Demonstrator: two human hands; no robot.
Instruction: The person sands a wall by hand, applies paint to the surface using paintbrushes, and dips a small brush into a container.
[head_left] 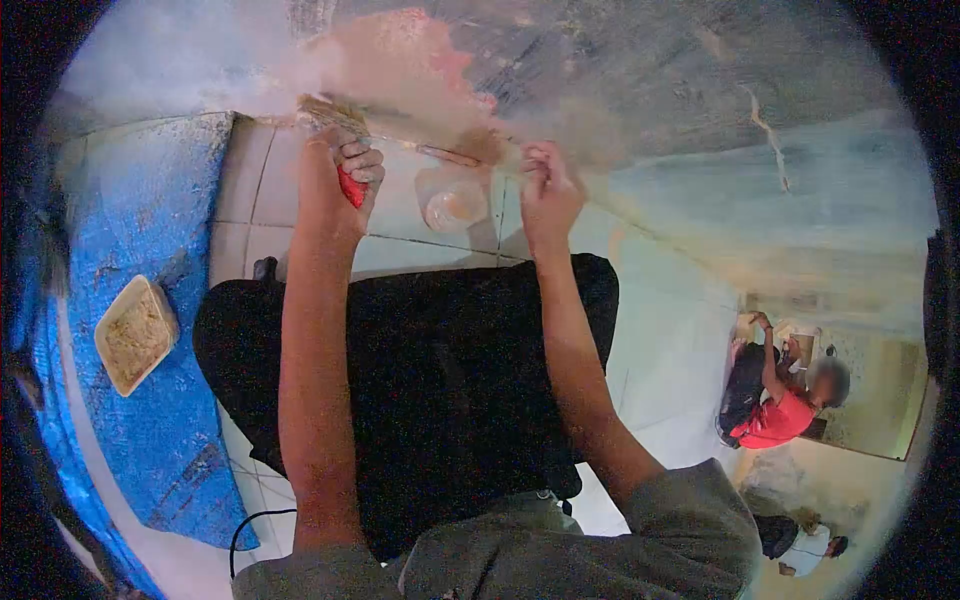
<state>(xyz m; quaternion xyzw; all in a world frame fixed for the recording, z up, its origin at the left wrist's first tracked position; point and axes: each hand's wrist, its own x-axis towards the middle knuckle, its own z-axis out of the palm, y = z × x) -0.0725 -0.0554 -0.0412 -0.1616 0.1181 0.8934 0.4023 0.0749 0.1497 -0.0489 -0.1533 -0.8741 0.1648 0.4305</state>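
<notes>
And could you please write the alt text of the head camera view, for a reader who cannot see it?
A left hand grips a red object beside the base of a patchy wall; the right hand is close to the wall too. A pale tray rests on a blue tarp at the picture's left; two other people appear at far right.

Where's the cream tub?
In the head view, the cream tub sits at the left, on the blue sheet, left of the person's left arm.
</notes>
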